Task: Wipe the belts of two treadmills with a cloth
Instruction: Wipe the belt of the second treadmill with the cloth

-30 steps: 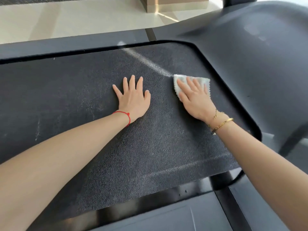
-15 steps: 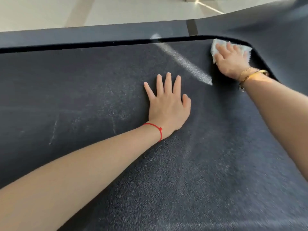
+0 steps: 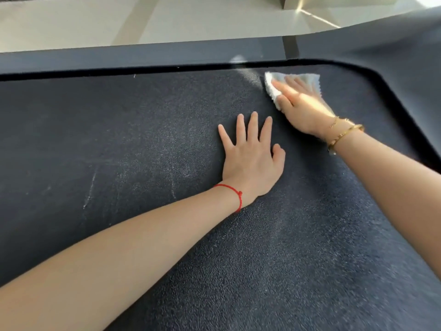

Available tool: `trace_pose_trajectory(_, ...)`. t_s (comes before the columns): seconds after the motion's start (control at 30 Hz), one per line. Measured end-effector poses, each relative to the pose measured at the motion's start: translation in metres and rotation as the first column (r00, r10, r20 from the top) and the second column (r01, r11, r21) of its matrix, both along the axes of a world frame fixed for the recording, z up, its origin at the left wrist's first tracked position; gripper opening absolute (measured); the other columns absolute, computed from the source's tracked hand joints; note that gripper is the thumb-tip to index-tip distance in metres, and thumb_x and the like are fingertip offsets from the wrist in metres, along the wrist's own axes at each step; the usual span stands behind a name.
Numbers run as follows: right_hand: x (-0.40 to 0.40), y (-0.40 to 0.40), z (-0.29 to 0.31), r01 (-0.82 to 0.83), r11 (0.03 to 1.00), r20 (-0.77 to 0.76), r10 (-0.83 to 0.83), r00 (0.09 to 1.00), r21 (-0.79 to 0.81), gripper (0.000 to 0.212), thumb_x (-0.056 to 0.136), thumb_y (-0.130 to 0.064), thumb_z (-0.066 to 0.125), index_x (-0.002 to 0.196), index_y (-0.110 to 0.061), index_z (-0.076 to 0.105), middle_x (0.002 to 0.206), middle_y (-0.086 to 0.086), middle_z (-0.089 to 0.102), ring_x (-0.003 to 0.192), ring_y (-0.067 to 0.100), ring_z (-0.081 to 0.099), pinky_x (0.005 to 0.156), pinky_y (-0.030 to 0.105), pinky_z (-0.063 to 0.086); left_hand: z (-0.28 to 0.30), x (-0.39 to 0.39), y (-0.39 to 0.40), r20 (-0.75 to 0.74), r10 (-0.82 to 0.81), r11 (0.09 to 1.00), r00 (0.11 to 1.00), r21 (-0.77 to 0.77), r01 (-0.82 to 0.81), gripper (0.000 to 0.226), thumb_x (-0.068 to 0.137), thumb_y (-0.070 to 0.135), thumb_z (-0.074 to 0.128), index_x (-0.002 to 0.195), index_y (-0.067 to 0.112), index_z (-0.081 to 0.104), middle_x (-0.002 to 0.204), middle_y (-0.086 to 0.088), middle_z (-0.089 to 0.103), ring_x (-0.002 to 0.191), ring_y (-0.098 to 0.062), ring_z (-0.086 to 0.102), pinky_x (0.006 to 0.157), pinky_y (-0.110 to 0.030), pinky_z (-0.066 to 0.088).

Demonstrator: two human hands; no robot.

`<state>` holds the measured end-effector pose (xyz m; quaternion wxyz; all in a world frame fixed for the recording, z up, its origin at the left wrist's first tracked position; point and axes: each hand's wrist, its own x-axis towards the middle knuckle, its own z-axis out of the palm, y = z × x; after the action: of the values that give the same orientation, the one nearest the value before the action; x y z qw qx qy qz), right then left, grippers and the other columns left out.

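Observation:
A dark, textured treadmill belt (image 3: 143,144) fills most of the view, with pale dust streaks on its left half. My right hand (image 3: 301,108) presses a small white cloth (image 3: 272,88) flat against the belt near its far edge, fingers straight on top of the cloth. The cloth shows only around my fingertips. My left hand (image 3: 250,158) rests flat on the belt just left of and nearer than the right one, fingers spread, holding nothing. A band of sunlight falls across my right hand.
A smooth dark side rail (image 3: 143,56) runs along the belt's far edge. The treadmill's motor cover (image 3: 405,51) rises at the right, curving round the belt's corner. Beyond the rail lies a pale tiled floor (image 3: 119,17).
My right hand has slid the cloth left and back from the far right corner toward my left hand. My left hand stays planted on the belt. The view has shifted slightly.

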<state>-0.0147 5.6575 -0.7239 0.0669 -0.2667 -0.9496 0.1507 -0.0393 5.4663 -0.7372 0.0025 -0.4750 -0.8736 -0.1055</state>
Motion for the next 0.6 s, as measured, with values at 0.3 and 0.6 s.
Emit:
trace_pose_trajectory(0.3, 0.097, 0.021, 0.007, 0.263, 0.964, -0.013, -0.263, 0.965, 0.026, 0.039, 0.105, -0.023, 0.03, 0.14, -0.01, 0.041, 0.141, 0.017, 0.039, 0.134, 0.033, 0.031, 0.115, 0.044, 0.016, 0.0, -0.001, -0.002, 0.019, -0.006, 0.999, 1.0, 0.031, 0.006, 0.06, 0.1, 0.042, 0.025, 0.157, 0.023, 0.017, 0.165, -0.006, 0.011, 0.152, -0.03, 0.003, 0.117, -0.066, 0.001)
trace_pose_trajectory(0.6, 0.156, -0.092, 0.006, -0.054, 0.998, -0.01, 0.055, 0.998, 0.039, 0.049, 0.106, -0.033, 0.03, 0.154, -0.024, 0.026, 0.16, 0.0, 0.024, 0.15, 0.022, 0.013, 0.123, 0.036, 0.001, -0.003, 0.0, -0.005, -0.015, -0.011, 0.999, 1.0, 0.034, 0.012, 0.059, 0.101, 0.041, 0.027, 0.156, 0.024, 0.019, 0.165, -0.005, 0.013, 0.151, -0.029, 0.006, 0.117, -0.064, 0.002)
